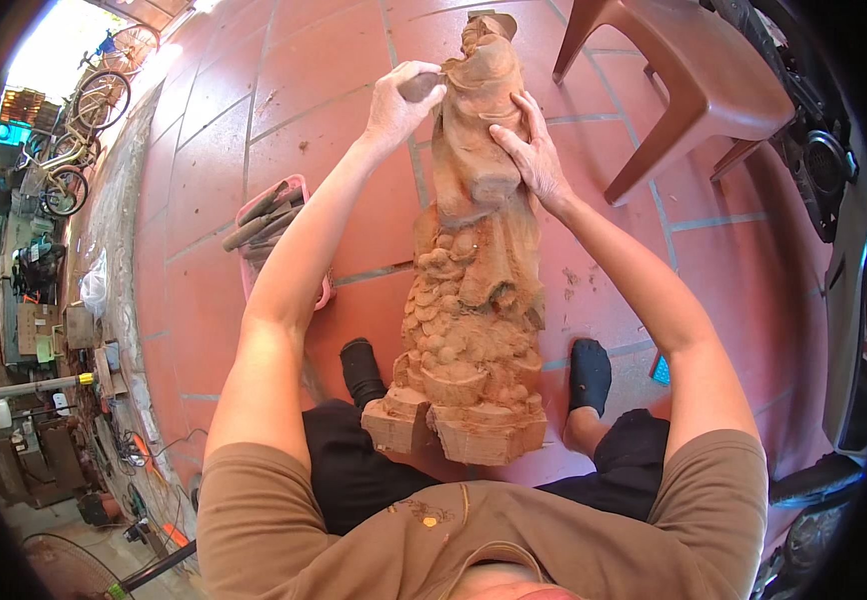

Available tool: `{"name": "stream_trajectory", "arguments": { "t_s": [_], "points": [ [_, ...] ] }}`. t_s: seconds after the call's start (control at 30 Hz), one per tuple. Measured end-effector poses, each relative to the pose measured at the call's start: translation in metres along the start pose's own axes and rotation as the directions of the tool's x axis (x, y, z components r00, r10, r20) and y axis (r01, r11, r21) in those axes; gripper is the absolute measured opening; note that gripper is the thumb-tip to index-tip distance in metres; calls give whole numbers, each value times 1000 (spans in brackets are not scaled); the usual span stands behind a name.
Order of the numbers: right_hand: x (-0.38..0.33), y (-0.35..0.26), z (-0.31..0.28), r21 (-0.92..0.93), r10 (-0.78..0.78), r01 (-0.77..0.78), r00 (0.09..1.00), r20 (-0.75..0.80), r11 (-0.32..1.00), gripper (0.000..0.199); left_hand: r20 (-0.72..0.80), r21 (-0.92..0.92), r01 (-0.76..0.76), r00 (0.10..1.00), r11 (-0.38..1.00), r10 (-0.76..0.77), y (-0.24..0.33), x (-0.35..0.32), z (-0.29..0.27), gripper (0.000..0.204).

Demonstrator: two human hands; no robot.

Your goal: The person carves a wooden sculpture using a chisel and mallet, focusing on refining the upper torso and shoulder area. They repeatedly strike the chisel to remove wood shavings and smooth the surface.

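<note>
Uneven Pressure Is Posing the Main Risk

The person's left grip [399, 108], a bare hand, is clamping a small brown-grey piece of unclear material [420, 88] between thumb and fingers, holding it at the upper left side of a long reddish-brown carved wooden figure [489, 230]. Pressing too hard there could be blunting or chipping the fine folds near the shoulder, and a skid off the edge could be scraping the knuckles.

The right grip [532, 158], also bare, is resting on the figure's opposite side, fingers extended and thumb apart, clamped on nothing. With that hand bracing rather than clasping, a harder push from the left could be rolling or sliding the carving.

The figure is stretching away from the person above the red-tiled floor [339, 190], its base lying between two feet in dark socks [362, 372]. What is supporting it underneath is hidden; a loose prop would be adding wobble, and a slip could be bringing the heavy-looking base against a foot.

Beyond the left forearm, a pink plastic basket [328, 291] is holding long brown tools [272, 218]. On the right, a glossy brown plastic chair [716, 95] is standing near the figure's upper end, where a sideways roll could be causing a knock.
</note>
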State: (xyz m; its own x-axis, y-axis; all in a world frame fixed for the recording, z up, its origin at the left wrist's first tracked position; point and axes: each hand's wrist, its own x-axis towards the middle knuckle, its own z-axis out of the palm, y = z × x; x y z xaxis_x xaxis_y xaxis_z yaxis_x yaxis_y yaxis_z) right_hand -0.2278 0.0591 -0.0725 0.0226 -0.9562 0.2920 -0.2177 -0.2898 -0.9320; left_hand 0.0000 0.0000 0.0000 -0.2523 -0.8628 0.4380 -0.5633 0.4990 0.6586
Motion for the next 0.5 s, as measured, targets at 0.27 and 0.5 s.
{"name": "stream_trajectory", "arguments": {
  "t_s": [0.27, 0.5],
  "points": [
    [-3, 2, -6, -30, 4, -5, 1000, -19, 1000, 81, 158, -67, 200, 969, 977, -188, 14, -10, -19, 22],
    [2, -1, -1, 1, -22, 22, 1000, -8, 1000, 82, -27, -101, 1, 1000, 995, -4, -3, 4, 0, 25]
  ]
}}
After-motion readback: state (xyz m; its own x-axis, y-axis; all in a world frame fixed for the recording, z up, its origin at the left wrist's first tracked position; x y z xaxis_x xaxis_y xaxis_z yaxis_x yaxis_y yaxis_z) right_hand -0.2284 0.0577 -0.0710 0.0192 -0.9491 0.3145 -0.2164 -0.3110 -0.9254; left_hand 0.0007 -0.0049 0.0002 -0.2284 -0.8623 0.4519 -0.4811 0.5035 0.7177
